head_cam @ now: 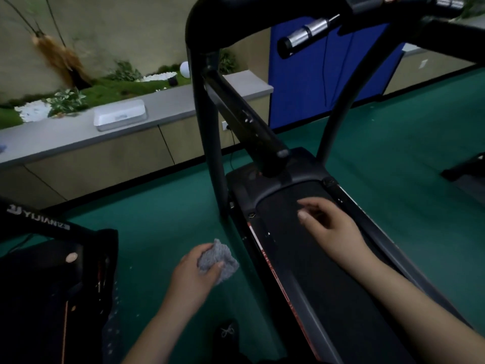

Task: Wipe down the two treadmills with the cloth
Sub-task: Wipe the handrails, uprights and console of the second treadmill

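Grip status: left hand (195, 271) is bunched around the grey cloth (219, 260), thumb on its near face and fingers wrapped over the far side, so the cloth is pinched in a loose wad; right hand (329, 227) is empty, fingers half curled and apart, held above the front of the running belt (309, 258), contact with the belt not determinable.

Cloth assessed as light, soft and limp, a knitted or terry texture; it should crush and fold freely and offers no slip risk in a bare hand; best held as now, gathered in the palm with a flat pad of fabric left exposed beneath the fingers for wiping; a corner protrudes upward past the knuckles.

Position: cloth sits in the left grip over the green floor (162, 227), just beside the red-striped left side rail (265, 254) of the right-hand treadmill (275, 185), not touching it; second treadmill (39, 271), branded on its dark frame, stands at lower left, apart from the cloth.

Judgement: cloth is not applied to either machine at present; nearest wipeable part is the side rail and belt to its right.
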`<state>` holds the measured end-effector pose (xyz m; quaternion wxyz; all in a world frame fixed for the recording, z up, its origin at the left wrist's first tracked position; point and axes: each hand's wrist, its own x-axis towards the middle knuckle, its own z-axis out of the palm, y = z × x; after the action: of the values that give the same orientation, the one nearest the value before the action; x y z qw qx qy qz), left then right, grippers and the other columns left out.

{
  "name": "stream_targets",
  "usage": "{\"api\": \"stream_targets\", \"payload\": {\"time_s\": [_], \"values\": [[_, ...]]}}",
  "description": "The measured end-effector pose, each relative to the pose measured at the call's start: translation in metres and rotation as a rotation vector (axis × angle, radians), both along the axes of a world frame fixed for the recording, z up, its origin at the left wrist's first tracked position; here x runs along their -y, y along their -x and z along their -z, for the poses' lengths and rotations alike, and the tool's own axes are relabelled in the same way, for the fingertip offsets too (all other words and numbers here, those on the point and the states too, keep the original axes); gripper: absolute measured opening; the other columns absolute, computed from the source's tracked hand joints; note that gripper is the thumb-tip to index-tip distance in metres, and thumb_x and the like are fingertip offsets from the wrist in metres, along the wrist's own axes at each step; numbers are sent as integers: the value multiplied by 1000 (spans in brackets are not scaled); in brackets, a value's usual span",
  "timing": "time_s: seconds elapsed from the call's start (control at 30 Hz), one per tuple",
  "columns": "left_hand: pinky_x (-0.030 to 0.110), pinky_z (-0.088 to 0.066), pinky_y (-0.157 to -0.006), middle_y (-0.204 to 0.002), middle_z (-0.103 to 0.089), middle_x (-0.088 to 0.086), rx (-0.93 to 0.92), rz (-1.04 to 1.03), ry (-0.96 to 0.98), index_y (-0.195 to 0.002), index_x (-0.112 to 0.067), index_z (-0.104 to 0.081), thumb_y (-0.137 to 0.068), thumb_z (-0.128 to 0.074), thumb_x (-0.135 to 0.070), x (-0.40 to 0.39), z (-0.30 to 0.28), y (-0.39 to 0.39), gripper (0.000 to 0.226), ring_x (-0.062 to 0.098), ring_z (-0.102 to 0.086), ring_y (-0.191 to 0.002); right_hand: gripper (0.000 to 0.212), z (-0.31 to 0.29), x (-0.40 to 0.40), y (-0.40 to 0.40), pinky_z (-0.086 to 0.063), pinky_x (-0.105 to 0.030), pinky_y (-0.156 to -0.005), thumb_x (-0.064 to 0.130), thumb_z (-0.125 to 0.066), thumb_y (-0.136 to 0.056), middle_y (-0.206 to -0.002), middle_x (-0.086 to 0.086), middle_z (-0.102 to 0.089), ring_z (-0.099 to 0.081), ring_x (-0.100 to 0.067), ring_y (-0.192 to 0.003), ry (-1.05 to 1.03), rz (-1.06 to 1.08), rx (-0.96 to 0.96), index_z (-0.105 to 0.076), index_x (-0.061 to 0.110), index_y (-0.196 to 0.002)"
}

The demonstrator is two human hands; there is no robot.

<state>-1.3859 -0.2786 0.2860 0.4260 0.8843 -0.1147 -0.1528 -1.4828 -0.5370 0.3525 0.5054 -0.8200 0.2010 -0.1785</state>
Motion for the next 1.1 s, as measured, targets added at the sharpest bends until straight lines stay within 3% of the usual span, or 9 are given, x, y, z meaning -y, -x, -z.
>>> {"api": "stream_targets", "payload": {"time_s": [0.13, 0.2, 0.3, 0.4, 0.47, 0.53, 0.7, 0.9, 1.1], "values": [[28, -47, -90, -118, -62, -5, 146, 16, 184, -121, -31, -55, -87, -65, -25, 31, -38, -65, 36, 12, -59, -107, 22, -37, -1, -43, -50, -24, -82, 46, -59, -80, -93, 6, -66, -65, -15, -89, -57, 96, 154, -60, 38, -101], [16, -44, -88, -120, -60, -7, 242, 7, 315, -126, -30, -51, -90, -61, -29, 46, -69, -94, 37, 3, -58, -107, 23, -53, -3, -60, -48, -17, -79, 51, -55, -78, -92, 10, -67, -65, -9, -88, -49, 108, 168, -60, 39, -98], [3, -39, -85, -125, -54, -9, 404, 117, 475, -130, -33, -44, -94, -53, -32, 67, -113, -127, 37, -10, -52, -109, 7, -65, -4, -78, -42, -5, -71, 36, -62, -84, -88, 19, -66, -61, 2, -80, 45, 154, 121, -62, 33, -91], [10, -36, -96, -129, -48, 0, 600, 326, 543, -132, -23, -45, -94, -48, -19, 90, -137, -148, 38, -2, -46, -119, 10, -66, -4, -82, -43, -7, -66, 34, -68, -79, -85, 13, -66, -60, -4, -75, 31, 217, 105, -64, 27, -85], [27, -36, -106, -131, -47, 7, 719, 529, 536, -130, -10, -50, -92, -48, -15, 110, -136, -149, 39, 11, -44, -126, 21, -68, -6, -82, -44, -7, -65, 44, -70, -75, -84, 8, -66, -61, -9, -75, -11, 232, 115, -64, 25, -83], [43, -33, -109, -134, -48, 9, 811, 723, 443, -129, -15, -54, -91, -48, -18, 130, -128, -141, 39, 23, -40, -132, 30, -68, -6, -81, -44, -7, -66, 53, -73, -73, -85, 6, -67, -62, -9, -75, -14, 232, 118, -64, 26, -83], [50, -36, -102, -124, -57, 11, 960, 782, 387, -116, -18, -61, -95, -41, -38, 153, -115, -144, 36, 29, -46, -125, 34, -67, -2, -82, -44, -7, -67, 59, -62, -63, -85, 6, -65, -61, -6, -74, -22, 217, 105, -63, 34, -86], [48, -38, -102, -117, -59, 10, 891, 622, 243, -108, -6, -66, -96, -40, -26, 161, -130, -225, 34, 23, -50, -116, 32, -65, 2, -81, -51, -25, -68, 59, -69, -64, -82, 0, -66, -63, -15, -75, -91, 168, 92, -64, 35, -85], [41, -39, -102, -113, -55, -4, 768, 572, 259, -101, -10, -69, -92, -43, -30, 164, -140, -199, 34, 16, -50, -113, 32, -67, 4, -82, -44, -14, -61, 53, -72, -63, -73, -1, -63, -57, -10, -65, -134, 148, 118, -64, 27, -81]]}}
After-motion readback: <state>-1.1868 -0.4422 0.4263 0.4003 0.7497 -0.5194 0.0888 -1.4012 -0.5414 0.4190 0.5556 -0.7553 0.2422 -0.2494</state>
